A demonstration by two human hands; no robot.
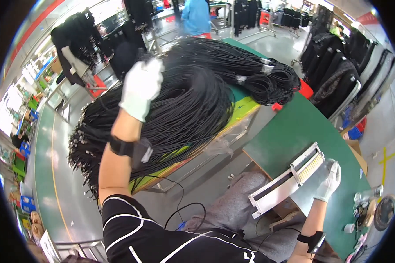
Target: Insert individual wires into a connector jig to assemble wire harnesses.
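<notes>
My left hand [142, 85], in a white glove, is raised over a big heap of black cables [188, 105]. Its fingers look curled in; motion blur and a dark smear at the fingertips hide what they grip, if anything. My right hand [329, 180], also gloved, is low over the green table [285, 127], fingers loosely extended and nothing visible in them. Just left of it is a long white and metal fixture [276, 190] with a row of yellowish slots [310, 168]. One end of the fixture reaches past the table edge toward my lap.
Tied cable bundles [267, 81] lie at the heap's far right. A clear jar [369, 194], a small white roll [349, 228] and a dark round dish [385, 212] stand along the table's right side. Racks of hanging black cables [333, 65] stand behind. A thin cable [180, 197] loops near my lap.
</notes>
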